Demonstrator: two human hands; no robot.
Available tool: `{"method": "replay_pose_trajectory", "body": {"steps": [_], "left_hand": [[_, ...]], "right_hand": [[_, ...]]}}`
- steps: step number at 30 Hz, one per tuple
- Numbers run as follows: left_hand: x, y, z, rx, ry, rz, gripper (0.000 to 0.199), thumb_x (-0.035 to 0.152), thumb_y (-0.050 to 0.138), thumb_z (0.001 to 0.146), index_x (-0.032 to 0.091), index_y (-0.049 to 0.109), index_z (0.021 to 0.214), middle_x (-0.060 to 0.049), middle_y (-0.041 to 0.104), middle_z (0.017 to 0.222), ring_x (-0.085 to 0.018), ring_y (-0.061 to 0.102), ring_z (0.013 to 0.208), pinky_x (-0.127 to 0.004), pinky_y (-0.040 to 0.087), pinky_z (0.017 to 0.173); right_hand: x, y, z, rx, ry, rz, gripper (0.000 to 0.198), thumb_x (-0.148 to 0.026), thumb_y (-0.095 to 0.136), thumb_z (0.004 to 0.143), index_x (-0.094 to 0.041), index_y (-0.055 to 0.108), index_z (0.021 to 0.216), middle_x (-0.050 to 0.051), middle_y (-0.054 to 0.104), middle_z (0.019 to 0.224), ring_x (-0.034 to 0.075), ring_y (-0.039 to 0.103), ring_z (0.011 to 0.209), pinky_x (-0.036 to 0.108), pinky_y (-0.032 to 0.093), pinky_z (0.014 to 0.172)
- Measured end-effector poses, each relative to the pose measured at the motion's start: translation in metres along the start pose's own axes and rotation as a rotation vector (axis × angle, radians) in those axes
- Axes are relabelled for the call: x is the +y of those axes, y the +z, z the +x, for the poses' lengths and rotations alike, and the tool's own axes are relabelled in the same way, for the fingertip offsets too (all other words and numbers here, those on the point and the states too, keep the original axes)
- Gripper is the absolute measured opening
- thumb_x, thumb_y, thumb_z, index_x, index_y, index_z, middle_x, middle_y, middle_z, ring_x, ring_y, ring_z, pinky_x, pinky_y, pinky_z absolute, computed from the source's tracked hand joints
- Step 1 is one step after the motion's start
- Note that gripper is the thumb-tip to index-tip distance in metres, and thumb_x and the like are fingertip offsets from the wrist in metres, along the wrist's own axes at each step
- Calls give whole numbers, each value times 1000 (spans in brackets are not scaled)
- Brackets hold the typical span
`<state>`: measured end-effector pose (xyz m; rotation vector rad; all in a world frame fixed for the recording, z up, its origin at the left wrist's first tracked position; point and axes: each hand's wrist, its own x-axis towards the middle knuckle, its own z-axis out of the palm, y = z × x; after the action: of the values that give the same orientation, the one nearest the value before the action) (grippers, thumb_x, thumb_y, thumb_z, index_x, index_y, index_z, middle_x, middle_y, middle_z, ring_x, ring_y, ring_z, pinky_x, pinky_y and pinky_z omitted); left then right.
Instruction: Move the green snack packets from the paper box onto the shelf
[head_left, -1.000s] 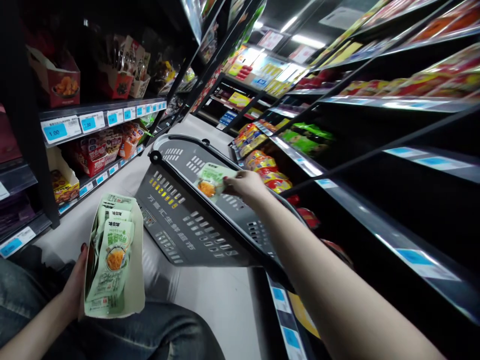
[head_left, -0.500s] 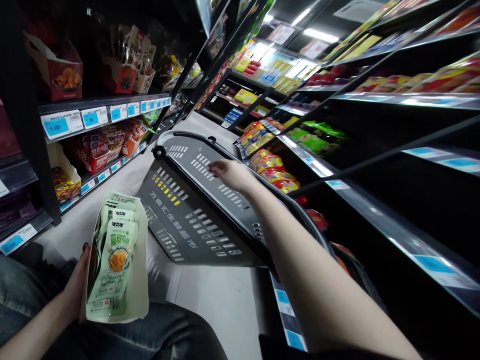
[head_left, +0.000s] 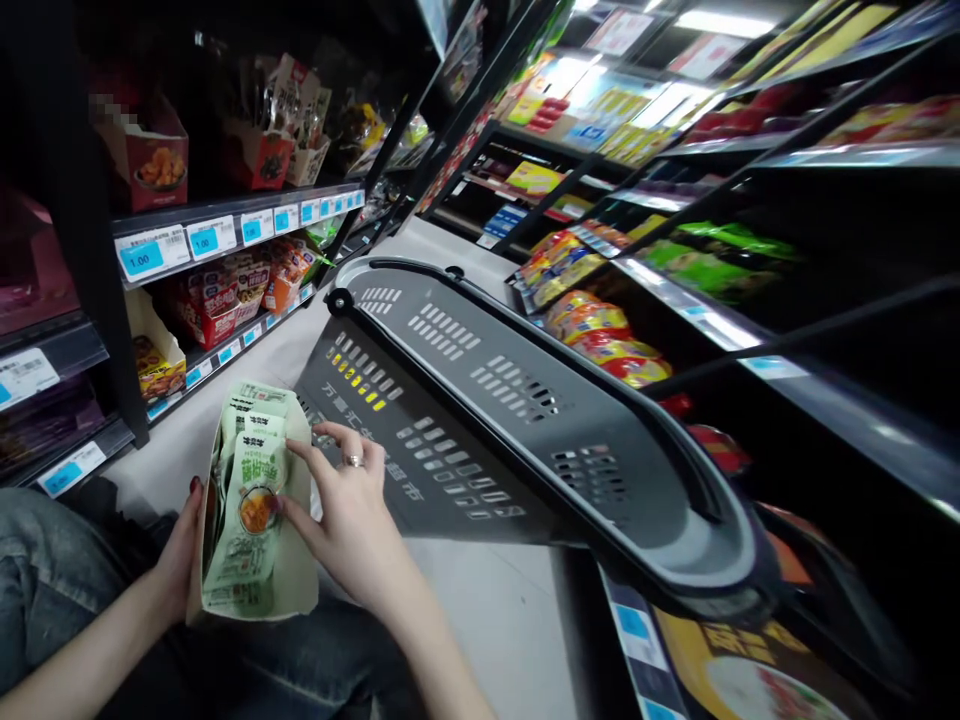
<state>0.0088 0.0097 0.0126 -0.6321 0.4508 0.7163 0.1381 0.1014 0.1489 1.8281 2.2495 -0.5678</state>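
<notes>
My left hand (head_left: 178, 545) grips an open-topped cardboard box (head_left: 296, 560) by its left side, above my knees. Light green snack packets (head_left: 259, 470) with a picture of orange food stand overlapping inside it. At the box's right edge is my right hand (head_left: 352, 500), wearing a ring. Its fingers are curved and apart, the thumb over the front packet and the other fingertips near the rim. Nothing is held between them, though whether the thumb touches the packet I cannot tell. Just beyond the hands a grey shopping basket (head_left: 480, 370) stands tilted in view.
Shelves on the left hold boxed snacks (head_left: 157, 160) above price tags (head_left: 150, 255). Along the right shelves lie bagged goods (head_left: 600, 340) and green packets (head_left: 720, 255). The pale floor (head_left: 487, 600) shows between my knees and the basket. A yellow-brown package (head_left: 742, 660) sits low at right.
My right hand has come back from over the basket to the packets in the box. The left hand still holds the box. The view has shifted slightly.
</notes>
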Motion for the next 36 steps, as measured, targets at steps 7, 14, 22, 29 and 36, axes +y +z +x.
{"method": "replay_pose_trajectory", "body": {"steps": [7, 14, 22, 29, 36], "left_hand": [[-3, -1, 0, 43, -8, 11, 57, 59, 42, 88, 15, 75, 101, -12, 76, 102, -27, 67, 107, -41, 33, 113], [-4, -9, 3, -128, -35, 109, 66, 63, 58, 77, 12, 68, 117, -17, 69, 117, -35, 61, 116, -51, 30, 114], [-2, -11, 7, -180, 21, 78, 62, 63, 49, 83, 16, 68, 119, -15, 69, 119, -32, 64, 111, -48, 44, 105], [-5, 0, 0, -178, 13, 125, 65, 63, 43, 86, 12, 67, 118, -15, 72, 112, -32, 65, 109, -45, 46, 101], [-1, -14, 3, -118, -87, -41, 53, 63, 53, 81, 21, 73, 107, -7, 75, 108, -26, 67, 108, -42, 38, 111]], "right_hand": [[7, 2, -4, -122, 33, -115, 65, -53, 64, 73, -30, 51, 132, 9, 23, 146, 28, 31, 117, 52, 38, 96], [22, 0, -3, -80, 113, 113, 38, -44, 76, 64, -19, 64, 90, 7, 39, 126, 19, 36, 112, 41, 41, 98], [18, -16, -10, -419, -6, 690, 33, -44, 56, 83, -12, 59, 78, -1, 55, 67, -1, 45, 61, 10, 32, 59], [18, -14, -13, -573, 185, 1077, 37, -40, 72, 69, -12, 53, 81, -4, 56, 64, 0, 53, 57, 9, 43, 55], [20, -6, -8, 173, 382, 1437, 56, -57, 70, 64, -15, 36, 76, -11, 37, 54, -6, 24, 35, 10, 19, 34]]}}
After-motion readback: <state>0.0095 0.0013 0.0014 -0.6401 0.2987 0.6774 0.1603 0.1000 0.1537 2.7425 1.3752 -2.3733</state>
